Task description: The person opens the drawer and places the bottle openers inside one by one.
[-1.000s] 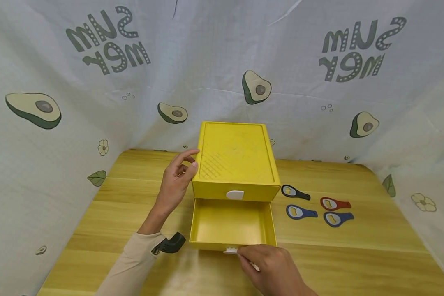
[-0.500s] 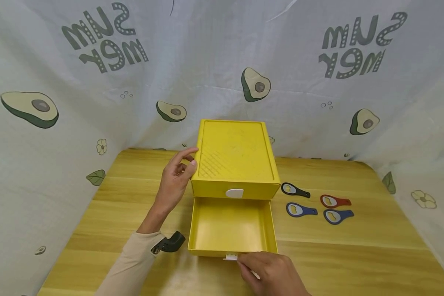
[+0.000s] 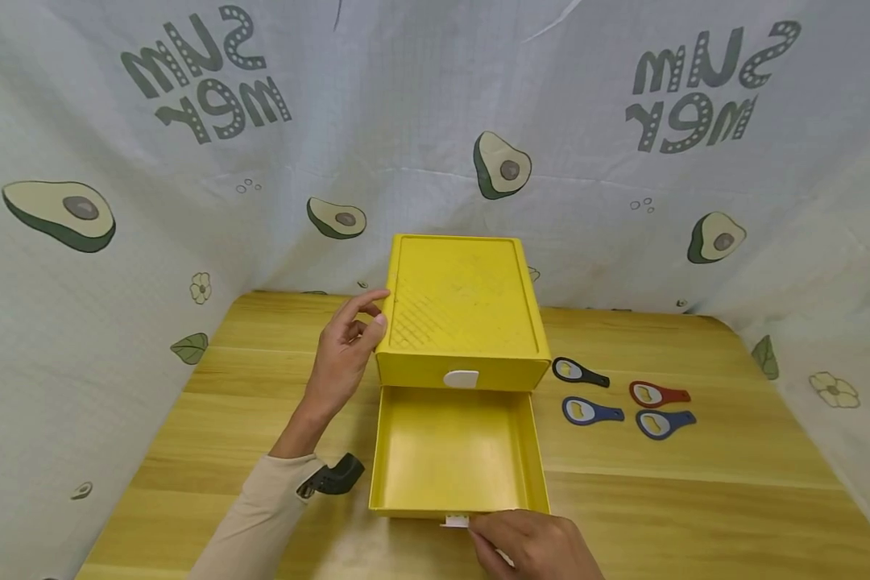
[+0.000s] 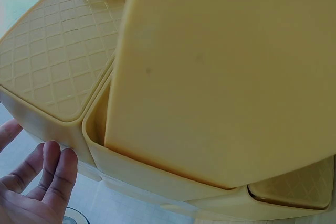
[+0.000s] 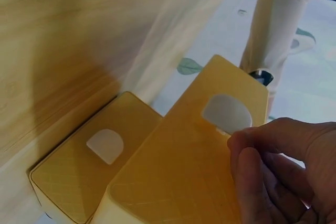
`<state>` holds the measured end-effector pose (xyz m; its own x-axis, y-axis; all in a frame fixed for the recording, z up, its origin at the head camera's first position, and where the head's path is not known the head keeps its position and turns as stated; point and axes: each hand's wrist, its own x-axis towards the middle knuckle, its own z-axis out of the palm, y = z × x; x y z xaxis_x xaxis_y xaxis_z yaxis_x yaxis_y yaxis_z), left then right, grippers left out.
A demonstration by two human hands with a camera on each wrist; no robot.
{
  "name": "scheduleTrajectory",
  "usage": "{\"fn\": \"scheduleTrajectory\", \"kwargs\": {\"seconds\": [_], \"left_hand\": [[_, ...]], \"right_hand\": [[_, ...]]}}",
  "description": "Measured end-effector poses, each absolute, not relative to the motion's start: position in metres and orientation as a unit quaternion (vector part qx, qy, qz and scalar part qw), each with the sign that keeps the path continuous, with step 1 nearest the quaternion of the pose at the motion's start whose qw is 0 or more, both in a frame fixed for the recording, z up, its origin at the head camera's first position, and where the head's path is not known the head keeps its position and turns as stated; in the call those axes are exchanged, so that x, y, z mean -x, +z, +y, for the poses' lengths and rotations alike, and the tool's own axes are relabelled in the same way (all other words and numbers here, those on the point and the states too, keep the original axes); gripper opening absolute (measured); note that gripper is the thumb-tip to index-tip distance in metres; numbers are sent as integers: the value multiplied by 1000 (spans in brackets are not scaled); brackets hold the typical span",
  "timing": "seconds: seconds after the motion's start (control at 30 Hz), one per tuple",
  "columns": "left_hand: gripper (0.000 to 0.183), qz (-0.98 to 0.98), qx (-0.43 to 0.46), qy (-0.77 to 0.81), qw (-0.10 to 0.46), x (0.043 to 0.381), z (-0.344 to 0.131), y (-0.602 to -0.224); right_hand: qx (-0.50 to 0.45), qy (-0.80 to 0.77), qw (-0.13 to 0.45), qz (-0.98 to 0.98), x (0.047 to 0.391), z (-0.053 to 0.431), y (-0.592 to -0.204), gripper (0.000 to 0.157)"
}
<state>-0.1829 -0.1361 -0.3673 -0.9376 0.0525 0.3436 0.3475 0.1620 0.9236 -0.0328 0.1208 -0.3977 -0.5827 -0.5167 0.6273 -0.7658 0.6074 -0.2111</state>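
A yellow drawer cabinet (image 3: 464,298) stands on the wooden table. One drawer (image 3: 453,455) is pulled far out below the top one, which is closed with a white handle (image 3: 461,379) on its front. My left hand (image 3: 339,358) touches the cabinet's left side, fingers slightly bent, fingertips close along the edge in the left wrist view. At the front, my right hand (image 3: 536,541) pinches the right end of the pulled drawer's white handle (image 5: 228,113) between thumb and fingers. Another closed drawer (image 5: 68,182) with its own white handle shows lower down in the right wrist view.
Right of the cabinet lie several bottle openers: a black one (image 3: 580,371), a red one (image 3: 658,394), and two blue ones, a nearer-left one (image 3: 592,411) and one farther right (image 3: 664,424). A white curtain (image 3: 435,121) with avocado prints hangs behind the table.
My right hand has drawn the drawer further out toward me, and its front edge sits lower in the head view. The left hand stays at the cabinet's side.
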Motion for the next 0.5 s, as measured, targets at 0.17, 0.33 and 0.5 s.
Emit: {"fn": "scheduleTrajectory", "kwargs": {"seconds": [0.17, 0.33, 0.5], "left_hand": [[34, -753, 131, -634, 118, 183, -136, -366], [35, -754, 133, -633, 116, 182, -136, -367], [35, -753, 135, -634, 116, 182, -135, -367]], "right_hand": [[-373, 241, 253, -859, 32, 122, -398, 49], [-376, 238, 261, -857, 31, 122, -398, 49], [-373, 263, 251, -854, 30, 125, -394, 45]]}}
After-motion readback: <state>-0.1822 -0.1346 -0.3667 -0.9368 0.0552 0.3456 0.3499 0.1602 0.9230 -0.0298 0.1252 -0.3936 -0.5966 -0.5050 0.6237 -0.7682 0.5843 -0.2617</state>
